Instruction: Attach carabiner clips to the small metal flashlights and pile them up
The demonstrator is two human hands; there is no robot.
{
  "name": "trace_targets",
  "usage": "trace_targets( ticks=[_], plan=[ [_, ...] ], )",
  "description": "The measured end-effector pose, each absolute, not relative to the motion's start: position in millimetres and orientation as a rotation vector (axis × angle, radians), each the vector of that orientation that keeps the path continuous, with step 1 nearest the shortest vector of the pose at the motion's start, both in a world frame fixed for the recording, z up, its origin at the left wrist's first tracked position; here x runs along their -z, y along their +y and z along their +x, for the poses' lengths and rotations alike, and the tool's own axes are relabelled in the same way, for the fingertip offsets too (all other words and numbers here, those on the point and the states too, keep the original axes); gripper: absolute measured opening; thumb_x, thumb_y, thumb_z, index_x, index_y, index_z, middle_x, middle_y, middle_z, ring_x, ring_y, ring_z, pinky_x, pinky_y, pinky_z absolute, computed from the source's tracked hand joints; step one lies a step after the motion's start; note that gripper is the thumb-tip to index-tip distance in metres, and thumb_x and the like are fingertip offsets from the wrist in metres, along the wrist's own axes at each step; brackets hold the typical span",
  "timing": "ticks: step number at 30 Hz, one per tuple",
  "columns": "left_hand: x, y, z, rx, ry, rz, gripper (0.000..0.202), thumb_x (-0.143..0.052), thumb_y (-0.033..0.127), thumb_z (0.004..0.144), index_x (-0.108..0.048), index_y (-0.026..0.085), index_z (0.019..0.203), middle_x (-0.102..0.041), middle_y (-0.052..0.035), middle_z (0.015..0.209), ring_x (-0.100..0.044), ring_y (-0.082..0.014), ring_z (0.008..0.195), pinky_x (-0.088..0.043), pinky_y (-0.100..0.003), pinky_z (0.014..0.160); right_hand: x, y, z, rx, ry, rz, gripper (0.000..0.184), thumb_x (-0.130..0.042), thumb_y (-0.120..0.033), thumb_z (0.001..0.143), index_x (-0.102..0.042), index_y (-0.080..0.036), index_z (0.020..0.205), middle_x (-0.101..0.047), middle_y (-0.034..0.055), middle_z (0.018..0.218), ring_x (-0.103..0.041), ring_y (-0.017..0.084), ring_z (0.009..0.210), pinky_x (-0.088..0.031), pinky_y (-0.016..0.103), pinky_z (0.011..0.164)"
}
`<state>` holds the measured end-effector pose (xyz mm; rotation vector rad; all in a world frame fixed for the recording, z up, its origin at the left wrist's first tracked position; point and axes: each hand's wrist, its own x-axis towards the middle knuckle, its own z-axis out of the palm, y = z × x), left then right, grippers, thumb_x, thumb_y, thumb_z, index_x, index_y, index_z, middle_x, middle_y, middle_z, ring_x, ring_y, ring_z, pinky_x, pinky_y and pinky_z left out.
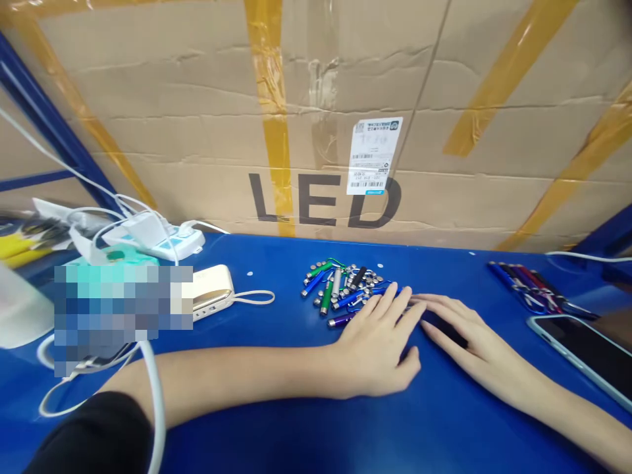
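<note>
A pile of small keychain flashlights (326, 297) in green, blue, black, silver and purple lies on the blue tabletop (276, 421), with small silver button cells (316, 301) scattered among them. Stretched across from the left, my left hand (379, 345) lies palm down at the pile's near right edge. Its fingers are spread and cover part of the pile; what is under the palm is hidden. My right hand (461, 332) rests just to the right, fingers extended and thumb apart, its fingertips close to the left hand's fingers. No object shows in either hand.
Several more flashlights with clips (530, 286) lie in a row at right, behind a phone (587, 355). On the left are a cream power bank (214, 289), a white power strip (185, 242) and looping white cables (157, 408). A large cardboard box (197, 131) stands behind.
</note>
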<state>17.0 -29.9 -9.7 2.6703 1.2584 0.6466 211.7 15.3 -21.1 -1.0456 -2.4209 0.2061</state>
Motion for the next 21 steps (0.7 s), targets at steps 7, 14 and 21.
trace_targets(
  ticks=[7, 14, 21],
  plan=[
    [8.2, -33.1, 14.5, -0.801, 1.186, 2.809, 0.052, -0.036, 0.019, 0.087, -0.025, 0.004, 0.136, -0.019, -0.0129, 0.145, -0.003, -0.0219, 0.135, -0.02, -0.038, 0.11, 27.2, 4.8, 208.3, -0.185, -2.594, -0.928, 0.038, -0.03, -0.035, 0.093, -0.051, -0.019, 0.121, -0.052, 0.0121, 0.122, -0.044, 0.024, 0.119, -0.039, 0.044, 0.096],
    [10.6, -32.3, 13.7, -0.852, 1.165, 2.807, 0.055, -0.04, 0.018, 0.084, -0.026, 0.006, 0.136, -0.018, -0.016, 0.144, -0.01, -0.0239, 0.135, -0.024, -0.04, 0.108, 4.7, 16.0, 210.1, -0.044, -2.488, -0.981, 0.036, -0.031, -0.032, 0.094, -0.052, -0.016, 0.118, -0.054, 0.0111, 0.12, -0.048, 0.019, 0.113, -0.038, 0.039, 0.095],
    [9.4, -32.6, 14.5, -0.875, 1.154, 2.813, 0.035, -0.042, 0.015, 0.083, -0.051, 0.01, 0.116, -0.033, -0.0169, 0.137, -0.025, -0.0268, 0.13, -0.029, -0.041, 0.104, -28.9, 52.3, 245.2, 0.483, -2.344, -2.013, 0.038, -0.042, -0.032, 0.089, -0.05, -0.015, 0.122, -0.049, 0.01, 0.127, -0.048, 0.024, 0.113, -0.036, 0.039, 0.09]
  ],
)
